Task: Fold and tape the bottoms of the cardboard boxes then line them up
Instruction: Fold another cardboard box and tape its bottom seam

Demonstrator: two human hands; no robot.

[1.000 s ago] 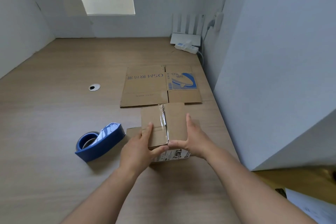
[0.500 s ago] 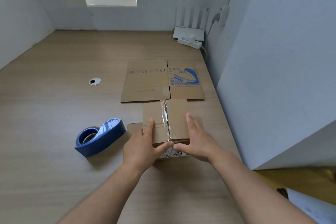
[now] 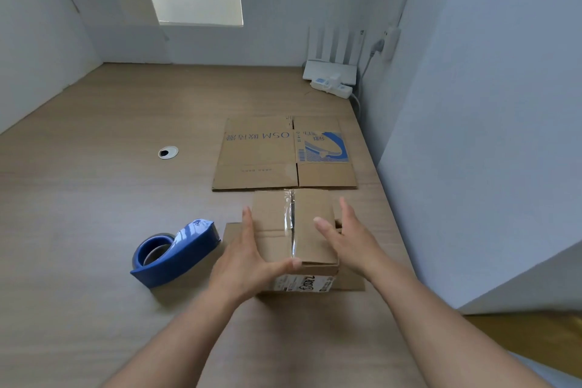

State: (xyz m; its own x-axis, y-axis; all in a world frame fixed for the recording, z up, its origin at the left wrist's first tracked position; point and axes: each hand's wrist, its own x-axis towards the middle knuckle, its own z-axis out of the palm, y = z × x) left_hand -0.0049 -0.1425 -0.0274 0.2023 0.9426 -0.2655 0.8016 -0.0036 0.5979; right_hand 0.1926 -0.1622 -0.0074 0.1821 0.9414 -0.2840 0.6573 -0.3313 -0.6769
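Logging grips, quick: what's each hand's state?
Left hand: open, flat against the small brown taped cardboard box, thumb on its front edge.
Right hand: open, holding nothing, at that box's right side.

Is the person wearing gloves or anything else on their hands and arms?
No gloves. The left hand and the right hand are bare, with no rings that I can see. No sleeves, watch or bracelet show either, right down to the bottom of the picture.

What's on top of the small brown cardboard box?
Shiny clear tape runs down the closed flaps of the brown cardboard box, and the left hand rests its thumb on the near edge. The flaps hide the inside.
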